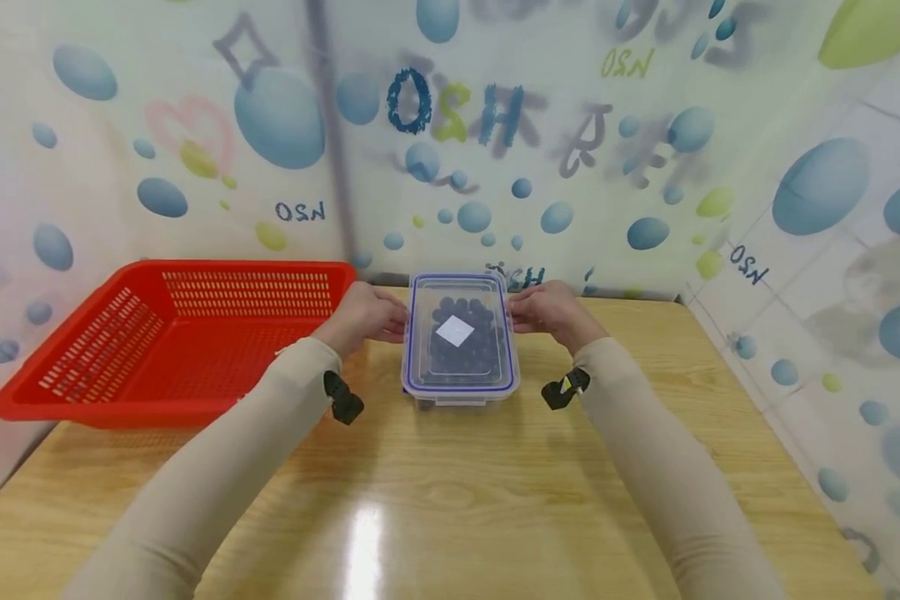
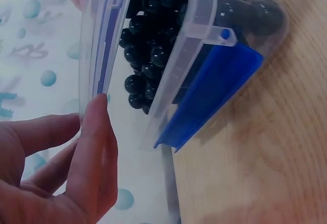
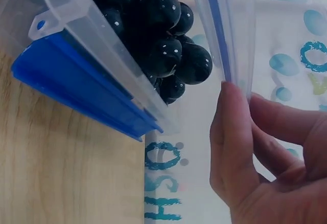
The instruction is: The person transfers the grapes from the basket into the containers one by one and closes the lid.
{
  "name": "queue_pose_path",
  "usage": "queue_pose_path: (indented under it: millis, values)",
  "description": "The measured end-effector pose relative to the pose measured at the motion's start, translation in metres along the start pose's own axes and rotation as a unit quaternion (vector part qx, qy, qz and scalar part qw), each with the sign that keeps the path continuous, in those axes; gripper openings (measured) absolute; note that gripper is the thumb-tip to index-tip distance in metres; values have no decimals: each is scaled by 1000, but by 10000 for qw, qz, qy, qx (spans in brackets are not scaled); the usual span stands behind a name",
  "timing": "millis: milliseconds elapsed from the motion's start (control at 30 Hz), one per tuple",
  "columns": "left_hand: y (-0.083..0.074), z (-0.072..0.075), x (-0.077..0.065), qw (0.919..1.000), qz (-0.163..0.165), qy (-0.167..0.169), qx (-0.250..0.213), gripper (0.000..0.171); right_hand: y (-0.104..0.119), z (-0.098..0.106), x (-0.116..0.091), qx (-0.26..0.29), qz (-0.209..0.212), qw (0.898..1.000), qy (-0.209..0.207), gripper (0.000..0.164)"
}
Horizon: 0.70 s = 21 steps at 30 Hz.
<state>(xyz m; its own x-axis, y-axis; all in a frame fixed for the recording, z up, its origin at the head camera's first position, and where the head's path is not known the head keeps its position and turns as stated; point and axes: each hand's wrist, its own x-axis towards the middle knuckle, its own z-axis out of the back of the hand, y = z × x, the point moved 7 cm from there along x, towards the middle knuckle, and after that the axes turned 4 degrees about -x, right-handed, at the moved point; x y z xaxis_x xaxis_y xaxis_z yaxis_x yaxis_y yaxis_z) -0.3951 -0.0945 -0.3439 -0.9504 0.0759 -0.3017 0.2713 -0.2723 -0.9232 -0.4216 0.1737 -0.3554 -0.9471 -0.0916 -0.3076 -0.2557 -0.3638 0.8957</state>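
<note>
A clear plastic lid (image 1: 461, 287) with a blue seal and a white label (image 1: 455, 331) is held level above a clear food container (image 2: 276, 17). My left hand (image 1: 371, 315) pinches the lid's left edge between thumb and fingers. On the opposite edge my right hand (image 1: 551, 312) pinches it the same way. Dark round fruit, like black grapes (image 2: 156, 55), heaps above the container's rim. Both wrist views show a gap between lid and rim. Blue side latches (image 3: 82, 81) hang folded outward. From the head view, the lid covers most of the container.
A red plastic basket (image 1: 112, 410) with slotted sides stands on the left of the wooden table (image 1: 450, 500). Behind the table hangs a patterned curtain (image 1: 450, 183) with blue and green spots; a similar patterned wall (image 1: 817, 317) borders the right side.
</note>
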Motion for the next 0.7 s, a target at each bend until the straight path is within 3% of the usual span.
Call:
queue_pose_path:
  millis: [100,167,200,267,333,400,467,500,533,567,600,667,700]
  values:
    - [-10,2,-1,9995,-291,90,-87,27,12,3,-8,170,449,9987,-160,29]
    - [-24,6,-6,9969,-775,75,-95,28,26,9,-18,558,1099,9914,-428,27]
    - [-34,8,-11,9938,-1113,35,-70,27,34,12,-26,859,1501,9832,-580,26]
    - [-54,13,-25,9813,-1906,-209,188,25,48,20,-44,1449,2384,9561,-892,22]
    - [-72,16,-43,9573,-2803,-590,387,21,57,24,-62,2090,3200,9175,-1101,18]
    - [-83,16,-61,9221,-3730,-952,392,15,57,23,-78,2716,3775,8770,-1204,15]
    - [-85,12,-75,8854,-4486,-1213,92,10,53,17,-88,3390,4086,8404,-1089,16]
    - [-83,9,-80,8685,-4792,-1259,-138,7,49,14,-91,3705,4128,8257,-1025,16]
    - [-79,6,-83,8568,-4981,-1286,-342,6,45,10,-93,3964,4094,8159,-975,17]
    - [-74,4,-84,8519,-5043,-1317,-516,6,41,6,-93,4203,4000,8092,-923,17]
    - [-69,2,-84,8524,-5013,-1309,-707,6,37,3,-92,4404,3876,8052,-867,17]
    - [-58,-2,-80,8625,-4797,-1274,-983,7,30,0,-87,4540,3603,8105,-843,16]
    - [-52,-4,-78,8722,-4617,-1212,-1069,9,27,-1,-84,4536,3489,8157,-841,16]
